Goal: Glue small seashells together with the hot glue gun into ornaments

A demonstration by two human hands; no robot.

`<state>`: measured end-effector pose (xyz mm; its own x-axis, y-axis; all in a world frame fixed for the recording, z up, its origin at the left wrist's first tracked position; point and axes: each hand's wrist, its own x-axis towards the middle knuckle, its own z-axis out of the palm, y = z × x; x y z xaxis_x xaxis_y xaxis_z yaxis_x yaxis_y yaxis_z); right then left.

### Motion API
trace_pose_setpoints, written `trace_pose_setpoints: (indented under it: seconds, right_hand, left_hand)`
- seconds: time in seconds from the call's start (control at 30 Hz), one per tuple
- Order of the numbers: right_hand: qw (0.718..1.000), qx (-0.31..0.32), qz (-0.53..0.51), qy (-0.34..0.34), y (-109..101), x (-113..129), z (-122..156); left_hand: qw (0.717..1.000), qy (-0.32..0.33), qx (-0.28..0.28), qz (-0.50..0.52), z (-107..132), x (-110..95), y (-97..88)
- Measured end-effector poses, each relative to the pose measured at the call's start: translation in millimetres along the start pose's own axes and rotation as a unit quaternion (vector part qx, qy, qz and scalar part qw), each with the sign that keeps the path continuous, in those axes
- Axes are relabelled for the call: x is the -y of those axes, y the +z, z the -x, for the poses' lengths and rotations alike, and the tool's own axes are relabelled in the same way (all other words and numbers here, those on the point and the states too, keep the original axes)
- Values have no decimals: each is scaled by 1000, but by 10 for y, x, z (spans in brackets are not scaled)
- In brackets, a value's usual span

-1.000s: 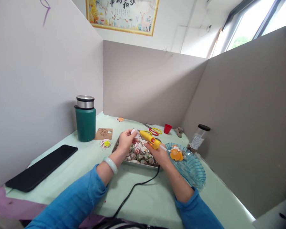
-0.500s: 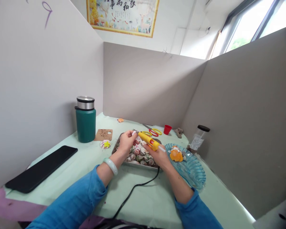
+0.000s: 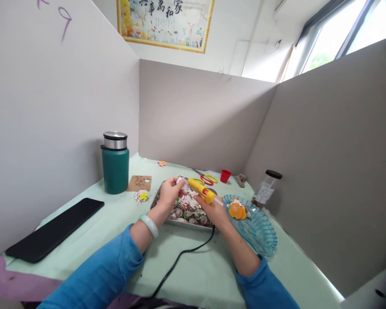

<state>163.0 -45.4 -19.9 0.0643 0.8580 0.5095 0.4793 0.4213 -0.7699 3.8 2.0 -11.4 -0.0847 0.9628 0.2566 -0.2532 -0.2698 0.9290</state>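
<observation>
My left hand pinches a small whitish piece, perhaps a shell; its exact kind is too small to tell. Wrapped around the handle of a yellow glue gun is my right hand. The gun's nozzle points up and left, close to the whitish piece. A black cord runs from below my right hand to the table's front edge. Beneath both hands sits a metal tray filled with shells, partly hidden by my hands and the gun.
To the right, a blue plate holds an orange piece. Scissors, a red cup and a clear jar stand behind. A green bottle, brown card, decorated disc and black slab lie left. Grey partitions enclose the table.
The glue gun's nozzle has drawn slightly away to the right from the whitish piece. Both hands keep their hold, and the view has shifted a little.
</observation>
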Motion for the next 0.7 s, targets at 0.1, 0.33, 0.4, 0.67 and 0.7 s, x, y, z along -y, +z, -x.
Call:
trace_pose_setpoints:
  seconds: [0.1,0.33,0.4,0.67,0.7]
  right_hand:
    - [1000,-13,-8,4,-8,24,1]
    - [1000,5,-8,24,-14,60,12]
    - [1000,2,-8,23,-14,60,13]
    - [1000,5,-9,11,-4,2,-2]
    - [1000,1,-7,11,-2,3,-5]
  left_hand:
    - [1000,-2,1,3,-2,3,-1]
    - [1000,-2,20,-3,22,-30,11]
    - [1000,-1,24,-4,22,-29,14]
    - [998,-38,-1,51,-44,28,-40]
    - [997,-48,-7,60,-54,26,-49]
